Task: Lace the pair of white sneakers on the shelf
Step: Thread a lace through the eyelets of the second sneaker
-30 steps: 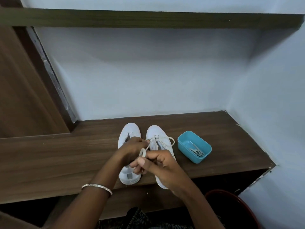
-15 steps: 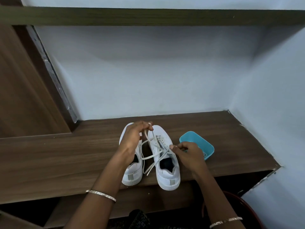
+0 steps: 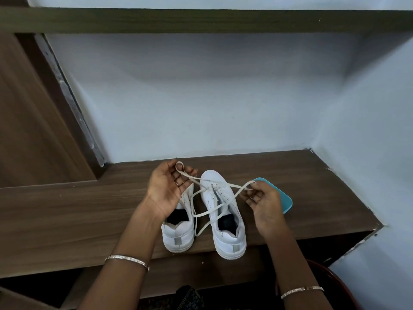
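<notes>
Two white sneakers stand side by side on the brown shelf (image 3: pixel 67 220), heels toward me. The right sneaker (image 3: pixel 223 211) has a white lace (image 3: pixel 207 211) threaded through its front eyelets, and both ends are drawn out sideways. My left hand (image 3: pixel 166 189) is over the front of the left sneaker (image 3: pixel 178 231), palm up, with one lace end looped through its curled fingers. My right hand (image 3: pixel 263 204) pinches the other lace end to the right of the shoe. The loose lace hangs between the two shoes.
A teal plastic box (image 3: pixel 283 198) sits on the shelf behind my right hand, mostly hidden. White walls close the shelf at the back and right. An upper shelf board (image 3: pixel 201 21) runs overhead. A dark red round rim (image 3: pixel 342 285) shows below right.
Both hands have moved apart and outward, drawing the lace ends wider to the left and right. The left hand has turned palm up. The shoes have stayed in place.
</notes>
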Tool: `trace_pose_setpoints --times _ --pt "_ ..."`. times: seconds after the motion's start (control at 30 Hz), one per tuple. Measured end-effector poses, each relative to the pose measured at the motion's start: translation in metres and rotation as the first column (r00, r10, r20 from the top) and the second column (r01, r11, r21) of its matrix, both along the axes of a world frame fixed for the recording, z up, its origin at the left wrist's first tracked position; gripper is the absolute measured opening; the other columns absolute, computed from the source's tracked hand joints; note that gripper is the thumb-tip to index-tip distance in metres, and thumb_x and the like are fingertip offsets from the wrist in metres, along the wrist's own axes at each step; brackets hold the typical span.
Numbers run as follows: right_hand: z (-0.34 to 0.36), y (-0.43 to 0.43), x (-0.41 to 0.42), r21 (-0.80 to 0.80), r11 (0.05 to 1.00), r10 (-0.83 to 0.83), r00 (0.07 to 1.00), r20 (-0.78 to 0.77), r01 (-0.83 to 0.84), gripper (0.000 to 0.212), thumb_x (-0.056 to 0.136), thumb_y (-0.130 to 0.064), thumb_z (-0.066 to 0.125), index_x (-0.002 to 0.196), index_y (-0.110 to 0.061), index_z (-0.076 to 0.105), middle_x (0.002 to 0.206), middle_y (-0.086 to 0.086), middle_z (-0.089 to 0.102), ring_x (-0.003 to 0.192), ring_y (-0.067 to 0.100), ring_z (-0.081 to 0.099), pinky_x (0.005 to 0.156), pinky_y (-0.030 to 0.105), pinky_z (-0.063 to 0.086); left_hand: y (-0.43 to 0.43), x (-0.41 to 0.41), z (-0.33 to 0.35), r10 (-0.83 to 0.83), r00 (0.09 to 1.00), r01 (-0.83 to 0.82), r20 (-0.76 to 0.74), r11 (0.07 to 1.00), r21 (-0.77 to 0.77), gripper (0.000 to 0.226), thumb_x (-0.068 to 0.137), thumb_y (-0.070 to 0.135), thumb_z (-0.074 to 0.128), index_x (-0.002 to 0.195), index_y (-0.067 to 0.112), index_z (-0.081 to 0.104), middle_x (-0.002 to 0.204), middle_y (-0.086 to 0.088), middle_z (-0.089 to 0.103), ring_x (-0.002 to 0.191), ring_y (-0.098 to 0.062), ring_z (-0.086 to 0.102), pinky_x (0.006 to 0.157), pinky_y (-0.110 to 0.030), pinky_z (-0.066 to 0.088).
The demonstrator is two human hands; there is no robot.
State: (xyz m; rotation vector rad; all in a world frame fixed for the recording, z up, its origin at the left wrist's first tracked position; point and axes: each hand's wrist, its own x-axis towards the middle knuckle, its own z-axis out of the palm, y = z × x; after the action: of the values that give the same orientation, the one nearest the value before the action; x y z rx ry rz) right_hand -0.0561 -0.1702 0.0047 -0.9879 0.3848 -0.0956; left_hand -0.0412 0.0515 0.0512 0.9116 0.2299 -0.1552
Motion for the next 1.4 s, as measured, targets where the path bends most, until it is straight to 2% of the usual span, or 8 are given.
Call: trace_pose_setpoints --times 0.1,0.2,0.37,0.47,0.6,0.9,1.27,1.4 --pt "0.001 -0.01 -0.004 0.046 0.999 0.004 0.999 -0.035 -0.003 0.025 0.089 -0.003 0.048 0.067 -0.008 0.058 0.067 0.006 0.061 0.075 0.022 0.06 0.082 0.041 0.051 0.001 -0.002 -0.006 -0.099 0.993 0.114 -0.057 0.893 0.436 0.041 0.102 0.026 0.047 0.07 0.007 0.064 0.082 -0.012 0.075 0.082 -0.024 0.071 0.081 -0.034 0.054" --pt "0.001 -0.012 -0.004 -0.123 0.986 0.104 0.992 -0.076 -0.113 0.022 0.084 -0.002 0.044 0.072 -0.002 0.062 0.075 0.014 0.067 0.079 0.028 0.064 0.088 0.045 0.051 0.004 -0.004 -0.018 -0.228 0.957 0.273 -0.181 0.491 0.827 0.044 0.098 0.041 0.056 0.076 0.009 0.077 0.082 -0.003 0.078 0.084 -0.028 0.072 0.082 -0.04 0.059" --pt "0.005 -0.002 0.002 -0.393 0.885 0.203 0.966 -0.158 -0.25 0.023 0.089 -0.003 0.05 0.074 0.007 0.065 0.064 0.017 0.063 0.057 0.026 0.058 0.06 0.033 0.051 -0.001 0.001 -0.025 -0.17 0.979 0.102 -0.11 -0.056 0.993 0.04 0.093 0.048 0.06 0.069 0.02 0.076 0.068 -0.002 0.07 0.068 -0.019 0.068 0.063 -0.03 0.053" --pt "-0.007 0.005 0.011 -0.624 0.752 0.166 0.977 -0.132 -0.212 0.019 0.091 -0.011 0.061 0.079 -0.001 0.072 0.066 0.009 0.07 0.059 0.019 0.063 0.058 0.029 0.053 -0.015 0.013 -0.031 -0.188 0.982 0.005 -0.015 -0.053 0.999 0.033 0.094 0.038 0.062 0.069 0.018 0.069 0.066 0.002 0.064 0.068 -0.016 0.062 0.058 -0.027 0.04" --pt "-0.031 0.018 0.034 -0.794 0.59 0.114 0.989 -0.096 -0.146 0.013 0.087 -0.013 0.069 0.08 -0.022 0.075 0.077 -0.004 0.075 0.073 0.013 0.071 0.074 0.036 0.061 -0.033 0.033 -0.054 -0.26 0.965 -0.001 -0.027 -0.108 0.994 0.018 0.091 0.028 0.064 0.095 0.016 0.078 0.097 -0.003 0.075 0.095 -0.023 0.068 0.078 -0.032 0.053" --pt "-0.047 0.025 0.074 -0.977 0.065 0.399 0.903 -0.162 -0.204 0.02 0.093 -0.013 0.065 0.101 -0.026 0.078 0.103 -0.008 0.068 0.093 0.011 0.063 0.078 0.025 0.042 -0.043 0.048 -0.089 -0.265 0.961 -0.1 0.076 -0.078 0.992 0.011 0.086 0.02 0.069 0.096 0.021 0.07 0.093 0.003 0.073 0.091 -0.018 0.068 0.08 -0.037 0.056" --pt "-0.054 0.03 0.091 -0.977 -0.082 0.41 0.887 -0.215 -0.199 0.022 0.085 -0.016 0.063 0.065 -0.025 0.064 0.091 0.001 0.067 0.088 0.024 0.065 0.08 0.04 0.054 -0.05 0.044 -0.092 -0.373 0.923 -0.252 0.094 -0.403 0.88 0.012 0.095 0.014 0.055 0.095 0.015 0.066 0.096 -0.003 0.067 0.088 -0.024 0.065 0.066 -0.033 0.048" --pt "-0.05 0.034 0.093 -0.958 -0.057 0.381 0.881 -0.282 -0.282 0.019 0.085 -0.019 0.061 0.075 -0.014 0.076 0.103 0.008 0.066 0.095 0.026 0.064 0.085 0.04 0.054 -0.052 0.037 -0.09 -0.379 0.921 -0.286 0.089 -0.5 0.817 0.017 0.094 0.011 0.051 0.08 0.016 0.059 0.089 -0.005 0.066 0.082 -0.025 0.064 0.059 -0.031 0.036"
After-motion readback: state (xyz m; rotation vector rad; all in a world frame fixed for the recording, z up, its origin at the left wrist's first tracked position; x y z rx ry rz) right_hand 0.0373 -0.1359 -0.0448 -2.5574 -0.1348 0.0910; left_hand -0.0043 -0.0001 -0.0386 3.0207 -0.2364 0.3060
